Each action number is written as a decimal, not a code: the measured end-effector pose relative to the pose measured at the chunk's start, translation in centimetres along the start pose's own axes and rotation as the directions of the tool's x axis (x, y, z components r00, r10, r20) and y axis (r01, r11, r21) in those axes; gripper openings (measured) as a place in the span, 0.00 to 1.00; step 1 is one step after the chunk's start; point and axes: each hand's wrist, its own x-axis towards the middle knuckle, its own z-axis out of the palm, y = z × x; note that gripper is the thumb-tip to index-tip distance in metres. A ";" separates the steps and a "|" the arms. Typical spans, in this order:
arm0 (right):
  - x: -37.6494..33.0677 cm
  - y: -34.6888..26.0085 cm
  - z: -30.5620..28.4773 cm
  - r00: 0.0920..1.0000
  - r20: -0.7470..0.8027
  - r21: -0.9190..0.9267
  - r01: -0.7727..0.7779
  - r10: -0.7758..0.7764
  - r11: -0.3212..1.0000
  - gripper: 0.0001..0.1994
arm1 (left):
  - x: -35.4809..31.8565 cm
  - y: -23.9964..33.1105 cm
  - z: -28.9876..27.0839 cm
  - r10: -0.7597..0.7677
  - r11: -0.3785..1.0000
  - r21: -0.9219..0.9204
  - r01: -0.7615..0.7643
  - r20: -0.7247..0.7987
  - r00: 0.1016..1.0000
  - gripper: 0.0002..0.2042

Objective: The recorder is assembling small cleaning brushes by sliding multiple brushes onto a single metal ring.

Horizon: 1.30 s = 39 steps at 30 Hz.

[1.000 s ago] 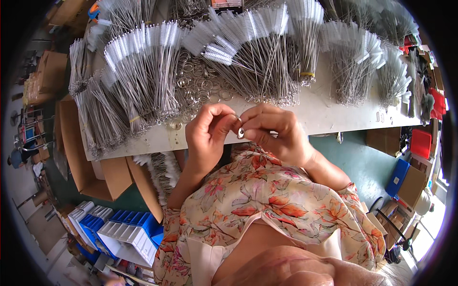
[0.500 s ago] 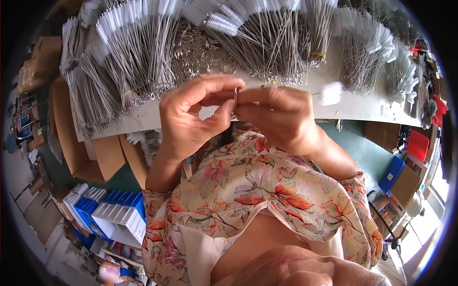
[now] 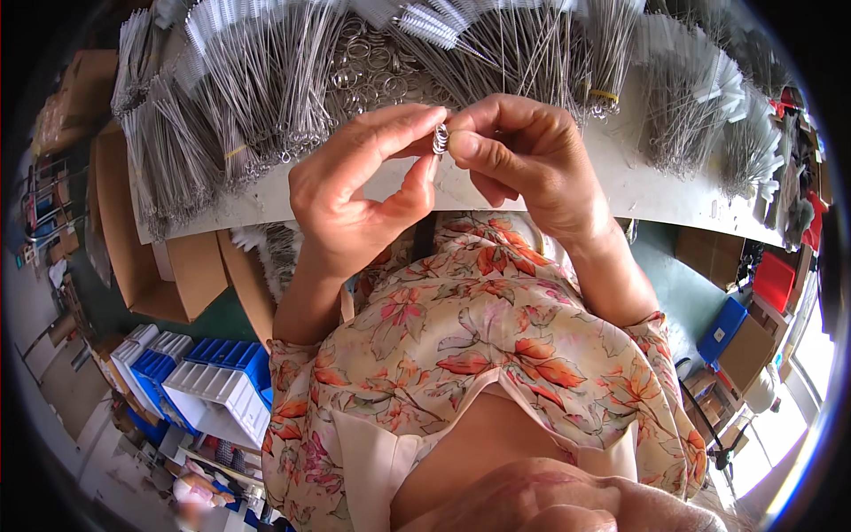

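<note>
"Ring piece [image 3: 441, 139] first: where is it, and what lies around it, biggest downward?"

"Between the fingertips of both hands, above the near edge of one white table [image 3: 638, 191]. Next in size, one open cardboard box [image 3: 199, 275] stands by the table's left end. On the table lie wire-handled brushes [image 3: 297, 89], far too many and too overlapped to count."

"And the hands?"

"Two. The left hand [image 3: 350, 177] has its index fingertip at the ring piece's top and its thumb tip at the bottom, gripping it between them. The right hand [image 3: 527, 146] closes thumb and index finger at its other side, the remaining fingers curled."

"Smaller things?"

"Two yellow bands [image 3: 605, 94] that I can make out, each around a brush bundle. Then loose rings [image 3: 368, 75] in a heap, beyond counting. One ring piece is held; I can't tell whether it's a single coil or several rings together."

"So which step is this?"

"Handling the ring piece with both hands, I'd judge. Any next move calls for a steady pinch, since something that small could slip."
</note>
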 end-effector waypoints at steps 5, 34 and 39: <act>0.4 -0.2 -0.5 0.997 0.064 -0.135 -0.034 0.043 0.990 0.07 | -0.1 -0.8 -0.9 -0.061 0.992 -0.108 0.068 0.070 0.996 0.14; 7.8 -1.7 -7.0 0.870 -0.177 -0.825 0.123 -0.460 0.551 0.09 | 5.9 -9.8 -9.6 -0.322 0.452 0.808 0.379 -0.248 0.914 0.07; 6.5 -4.3 -8.6 0.709 -0.344 -0.514 0.407 -0.616 0.755 0.12 | 7.2 -9.2 -11.2 -0.176 0.982 -0.156 0.109 -0.518 0.837 0.07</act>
